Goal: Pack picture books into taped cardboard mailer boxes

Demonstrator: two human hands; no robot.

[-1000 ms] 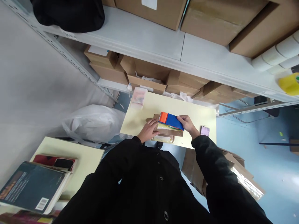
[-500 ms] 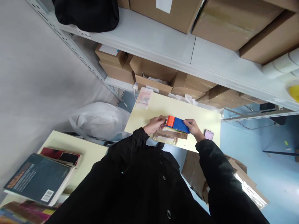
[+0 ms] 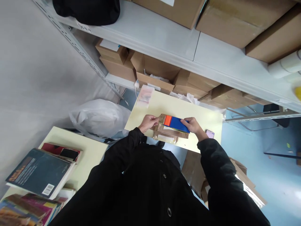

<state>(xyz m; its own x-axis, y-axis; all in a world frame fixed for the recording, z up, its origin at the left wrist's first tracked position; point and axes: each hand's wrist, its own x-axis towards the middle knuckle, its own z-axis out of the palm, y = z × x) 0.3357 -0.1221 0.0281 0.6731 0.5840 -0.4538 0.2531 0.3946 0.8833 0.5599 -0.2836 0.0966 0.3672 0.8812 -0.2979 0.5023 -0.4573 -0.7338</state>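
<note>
A blue book with an orange band [image 3: 179,124] lies over brown taped cardboard packaging [image 3: 180,134] at the near edge of the pale yellow table [image 3: 150,108]. My right hand [image 3: 192,125] grips the book's right end, thumb on the blue cover. To the left, my left hand [image 3: 149,122] is closed in a pinch on a brown edge of the packaging; whether that edge is tape or cardboard I cannot tell. Glossy clear tape shows on the packaging's near side, around a pale label.
A phone [image 3: 210,134] lies at the table's right, and a pinkish plastic-wrapped item [image 3: 145,95] at its far left corner. Books [image 3: 39,172] are piled on a second table at left. Behind stands a shelf [image 3: 162,40] with cardboard boxes. A white plastic bag [image 3: 100,117] sits between.
My left hand has moved left, away from the book's left end, to the packaging's edge. The book has shifted slightly left and lies flatter, with my right hand still on it.
</note>
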